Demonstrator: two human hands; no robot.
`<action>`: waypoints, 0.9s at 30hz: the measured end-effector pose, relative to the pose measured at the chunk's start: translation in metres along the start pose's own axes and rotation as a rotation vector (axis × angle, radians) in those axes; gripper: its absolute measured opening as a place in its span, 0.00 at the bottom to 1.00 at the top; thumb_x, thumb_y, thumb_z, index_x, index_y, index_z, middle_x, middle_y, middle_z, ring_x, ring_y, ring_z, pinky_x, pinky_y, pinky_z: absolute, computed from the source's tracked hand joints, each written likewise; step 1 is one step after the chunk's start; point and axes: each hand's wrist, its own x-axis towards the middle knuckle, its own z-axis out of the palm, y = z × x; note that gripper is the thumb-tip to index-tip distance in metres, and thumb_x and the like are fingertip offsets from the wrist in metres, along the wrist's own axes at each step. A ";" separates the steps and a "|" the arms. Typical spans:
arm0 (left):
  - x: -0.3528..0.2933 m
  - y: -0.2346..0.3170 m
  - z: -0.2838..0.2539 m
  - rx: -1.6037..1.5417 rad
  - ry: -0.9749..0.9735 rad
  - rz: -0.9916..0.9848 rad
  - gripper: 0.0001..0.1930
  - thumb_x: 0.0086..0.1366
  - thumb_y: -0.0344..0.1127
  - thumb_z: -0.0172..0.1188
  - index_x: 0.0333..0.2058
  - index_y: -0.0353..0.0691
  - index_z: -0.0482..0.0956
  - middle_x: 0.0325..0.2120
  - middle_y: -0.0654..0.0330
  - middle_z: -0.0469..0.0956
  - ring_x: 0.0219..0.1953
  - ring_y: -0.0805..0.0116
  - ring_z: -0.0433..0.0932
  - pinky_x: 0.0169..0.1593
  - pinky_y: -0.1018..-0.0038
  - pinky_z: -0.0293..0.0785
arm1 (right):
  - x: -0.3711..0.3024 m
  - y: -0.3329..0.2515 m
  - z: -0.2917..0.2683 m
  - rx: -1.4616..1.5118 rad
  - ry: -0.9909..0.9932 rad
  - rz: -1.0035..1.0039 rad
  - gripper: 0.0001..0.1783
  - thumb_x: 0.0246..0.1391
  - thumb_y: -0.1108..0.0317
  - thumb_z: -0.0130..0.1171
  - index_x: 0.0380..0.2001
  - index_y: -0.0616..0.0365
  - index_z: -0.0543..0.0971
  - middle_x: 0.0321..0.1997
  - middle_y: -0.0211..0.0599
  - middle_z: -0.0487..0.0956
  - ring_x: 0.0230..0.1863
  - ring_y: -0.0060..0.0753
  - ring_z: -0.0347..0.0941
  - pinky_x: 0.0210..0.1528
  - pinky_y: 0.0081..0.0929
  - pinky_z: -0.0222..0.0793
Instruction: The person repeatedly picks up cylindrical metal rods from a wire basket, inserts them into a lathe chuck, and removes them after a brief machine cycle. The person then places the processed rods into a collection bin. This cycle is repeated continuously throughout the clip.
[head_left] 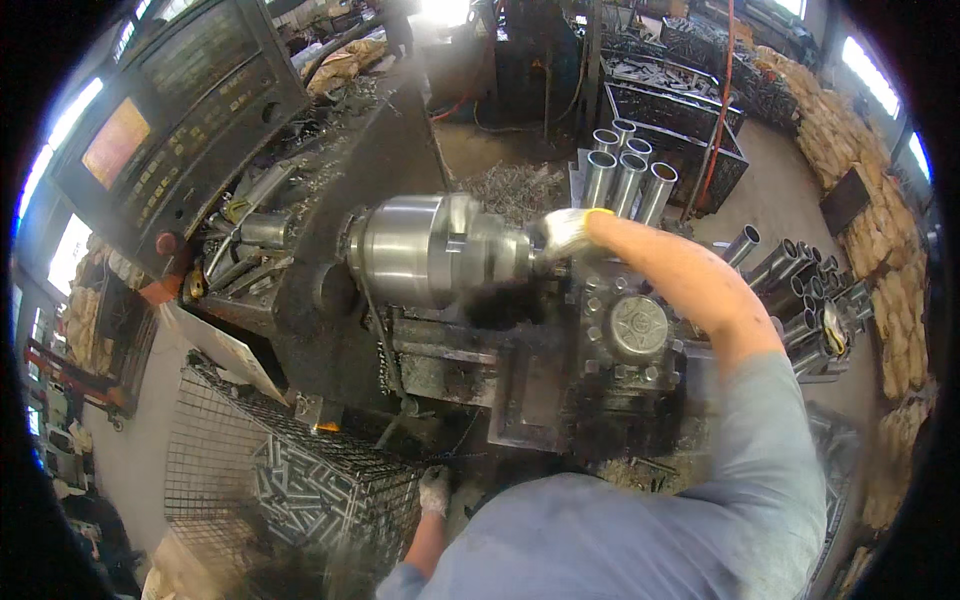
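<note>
A shiny steel lathe chuck (405, 250) juts out from the machine's headstock. Its jaws point right, toward my right hand (568, 232) in a white glove with a yellow cuff. That hand is closed at the chuck's outer end, and what it grips is hidden behind the glove. Just below my right forearm sits a square tool turret (638, 328) with a round cap and bolts. My left hand (434, 490), also gloved, hangs low beside a wire basket (215, 440) holding many short metal pieces. Its fingers are too small to make out.
Upright steel tubes (628, 175) stand behind my right arm, and darker tubes (800, 290) lie bundled at the right. A control panel (190, 100) with a screen rises at upper left. Dark metal crates (680, 130) and stacked sacks (850, 150) fill the far right.
</note>
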 end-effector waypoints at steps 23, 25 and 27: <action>-0.064 0.182 -0.072 0.085 -0.295 0.494 0.15 0.72 0.39 0.58 0.51 0.39 0.81 0.47 0.54 0.84 0.50 0.62 0.82 0.54 0.65 0.76 | -0.205 -0.076 -0.023 0.064 0.574 0.399 0.39 0.38 0.47 0.74 0.50 0.64 0.80 0.40 0.56 0.86 0.41 0.58 0.85 0.47 0.44 0.82; -0.067 0.238 -0.045 -0.256 -0.600 0.551 0.22 0.72 0.36 0.58 0.63 0.39 0.73 0.49 0.58 0.82 0.51 0.62 0.80 0.58 0.67 0.74 | -0.241 -0.132 0.002 0.759 0.444 0.339 0.45 0.36 0.45 0.78 0.53 0.67 0.80 0.36 0.51 0.87 0.39 0.44 0.86 0.47 0.40 0.80; -0.069 0.269 -0.011 -0.566 -0.782 0.594 0.26 0.71 0.36 0.59 0.66 0.38 0.69 0.51 0.59 0.80 0.53 0.62 0.79 0.60 0.68 0.73 | -0.239 -0.181 0.044 0.955 0.330 0.231 0.40 0.40 0.50 0.80 0.51 0.70 0.82 0.34 0.41 0.86 0.37 0.31 0.83 0.45 0.29 0.79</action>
